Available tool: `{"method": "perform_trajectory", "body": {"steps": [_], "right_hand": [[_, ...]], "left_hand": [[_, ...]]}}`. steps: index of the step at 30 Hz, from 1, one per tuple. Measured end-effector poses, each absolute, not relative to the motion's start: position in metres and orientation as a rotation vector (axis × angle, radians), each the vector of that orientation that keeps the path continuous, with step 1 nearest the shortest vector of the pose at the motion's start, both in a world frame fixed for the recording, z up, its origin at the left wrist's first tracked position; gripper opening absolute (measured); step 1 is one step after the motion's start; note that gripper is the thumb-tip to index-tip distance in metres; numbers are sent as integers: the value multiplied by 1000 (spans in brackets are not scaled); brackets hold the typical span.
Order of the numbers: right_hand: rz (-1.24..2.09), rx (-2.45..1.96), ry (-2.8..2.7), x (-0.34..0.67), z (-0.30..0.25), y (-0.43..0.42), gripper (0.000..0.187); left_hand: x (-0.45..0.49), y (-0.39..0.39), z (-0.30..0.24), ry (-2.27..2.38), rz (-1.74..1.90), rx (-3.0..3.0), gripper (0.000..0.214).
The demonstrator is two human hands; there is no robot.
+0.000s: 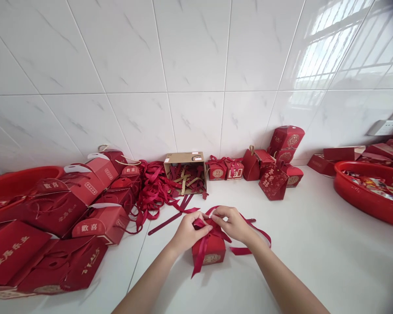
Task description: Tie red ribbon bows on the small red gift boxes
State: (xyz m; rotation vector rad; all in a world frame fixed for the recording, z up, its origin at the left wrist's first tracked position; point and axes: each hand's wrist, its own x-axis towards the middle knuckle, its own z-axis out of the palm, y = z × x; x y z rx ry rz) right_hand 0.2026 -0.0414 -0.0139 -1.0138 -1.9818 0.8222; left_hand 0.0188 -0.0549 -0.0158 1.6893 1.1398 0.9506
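A small red gift box (210, 252) sits on the white surface in front of me, with a dark red ribbon (201, 252) wrapped over it and loose tails trailing to the right. My left hand (187, 231) pinches the ribbon at the box's top left. My right hand (232, 223) pinches the ribbon at the top right. Both hands' fingers are closed on the ribbon above the box lid.
A pile of flat and folded red boxes (68, 213) fills the left. A cardboard box of ribbons (185, 171) lies on its side by the tiled wall, with loose ribbons (153, 187) beside it. Finished red boxes (275, 170) stand behind. A red basin (367, 196) sits right.
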Motion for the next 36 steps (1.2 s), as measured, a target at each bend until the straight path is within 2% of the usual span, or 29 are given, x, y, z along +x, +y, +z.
{"method": "perform_trajectory", "body": {"steps": [16, 24, 29, 36], "right_hand": [[732, -1105, -1806, 199, -27, -33, 23], [785, -1137, -1846, 202, -23, -34, 37], [878, -1114, -1868, 216, -19, -34, 37], [866, -1039, -1969, 226, -3, -41, 32]], "left_hand": [[21, -51, -18, 1159, 961, 1690, 23], [16, -51, -14, 1102, 980, 1666, 19], [11, -49, -6, 1021, 996, 1649, 34], [8, -52, 1, 1045, 960, 1713, 42]]}}
